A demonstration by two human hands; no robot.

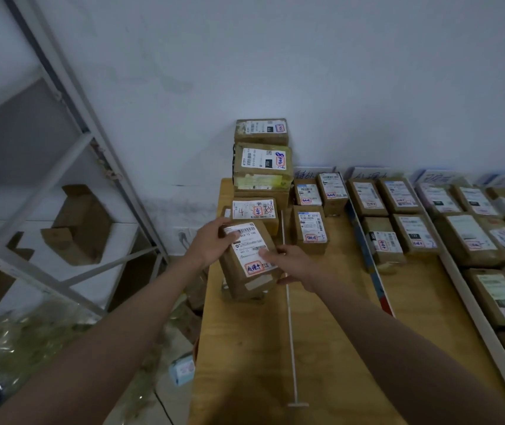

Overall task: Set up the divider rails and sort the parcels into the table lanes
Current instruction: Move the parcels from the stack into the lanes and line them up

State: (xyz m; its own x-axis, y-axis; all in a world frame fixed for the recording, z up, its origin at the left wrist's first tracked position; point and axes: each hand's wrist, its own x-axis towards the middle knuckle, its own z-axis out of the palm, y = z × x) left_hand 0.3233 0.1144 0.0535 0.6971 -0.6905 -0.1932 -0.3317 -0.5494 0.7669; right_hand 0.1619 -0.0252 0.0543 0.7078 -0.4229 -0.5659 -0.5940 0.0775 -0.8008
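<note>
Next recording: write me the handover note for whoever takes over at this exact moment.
Left hand and right hand grip one labelled parcel from either side, over the table's leftmost lane.
A stack of unsorted parcels stands behind it by the wall.
Done: the thin white rail, blue rail and wide white rail are laid; the lanes to the right hold parcels.
Left: place the held parcel, then sort the stack.
</note>
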